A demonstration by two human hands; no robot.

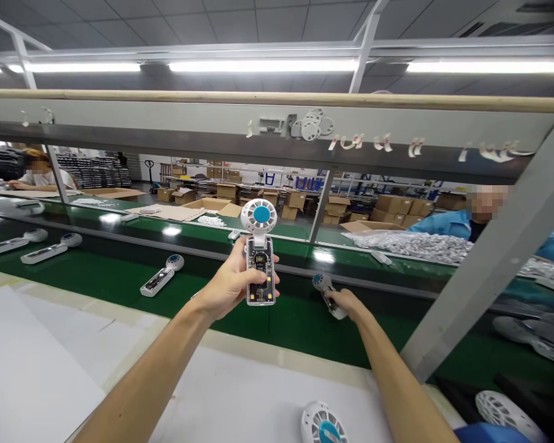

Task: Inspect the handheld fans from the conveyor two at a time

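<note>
The left arm stretches forward from the lower left, and the left hand (231, 284) is raised above the belt (120, 271), its fingers wrapped round the clear handle of a fan (260, 258) that it holds upright, the round white head with a blue hub on top and the circuit board facing the camera. The right arm reaches further out and lower, and the right hand (346, 301) rests down on the green belt, closed on the handle of a second fan (325, 289) that lies flat there with its head pointing away to the left. Three more fans lie on the belt to the left: one (161, 275) just left of the raised hand, and two (50, 249) (13, 241) well apart from it near the left edge. A loose fan head (322, 423) lies on the white bench (240, 400) at the bottom of the view, between the two forearms, and another white grille (508, 415) shows at the lower right corner. Beyond the belt sit two people, one (39, 175) at far left and one in blue (461, 221) at right, beside a heap of small white parts (415, 245). Cardboard boxes (388, 206) stand stacked in the background.
</note>
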